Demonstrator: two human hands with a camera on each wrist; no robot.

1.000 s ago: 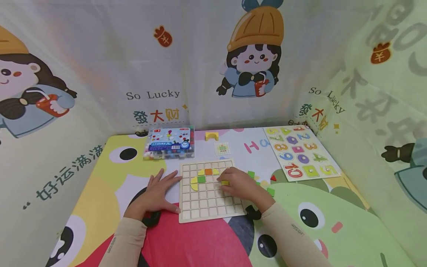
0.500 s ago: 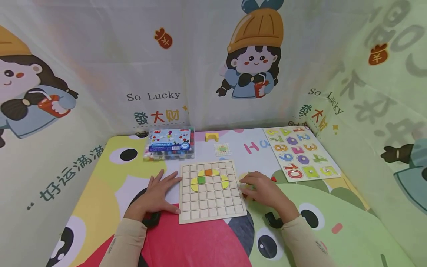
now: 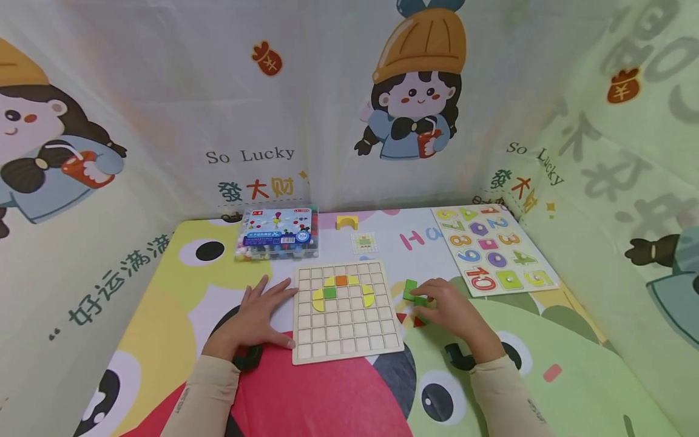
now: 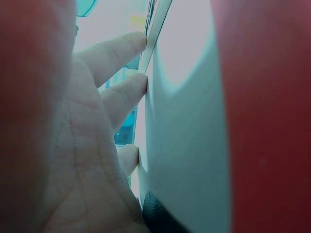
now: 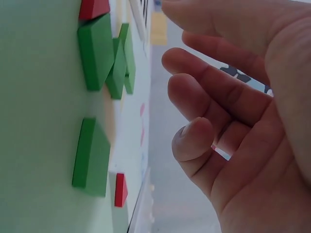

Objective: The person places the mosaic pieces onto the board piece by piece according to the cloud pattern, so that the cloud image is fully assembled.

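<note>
Gridded wooden board (image 3: 349,334) lies flat on the counter (image 3: 322,400), square in front of the seated person, where both arms reach it easily. On its farther rows, yellow pieces (image 3: 368,300), an orange square (image 3: 341,281) and a green square (image 3: 330,292) form an arch, each kept to its own cell by the grid lines. From where I stand, the left hand (image 3: 255,318) looks like a brace: its fingers are spread wide at the board's left edge, the thumb by the near left corner, gripping nothing, probably so the frame won't slide. Just beyond the board's right edge, the right hand (image 3: 450,311) hovers over loose green blocks (image 3: 410,289) and red triangles (image 3: 418,322); its fingers are loosely bent, thumb and fingertips apart with nothing between them. Those pieces seem heaped there to suit that hand. Beyond the board's far edge sits a small patterned card (image 3: 364,243), within sight and uncovered by either arm. A clear box (image 3: 277,233) and a number puzzle (image 3: 494,250) rest farther off, behind the board to its left and right, presumably out of the way.
</note>
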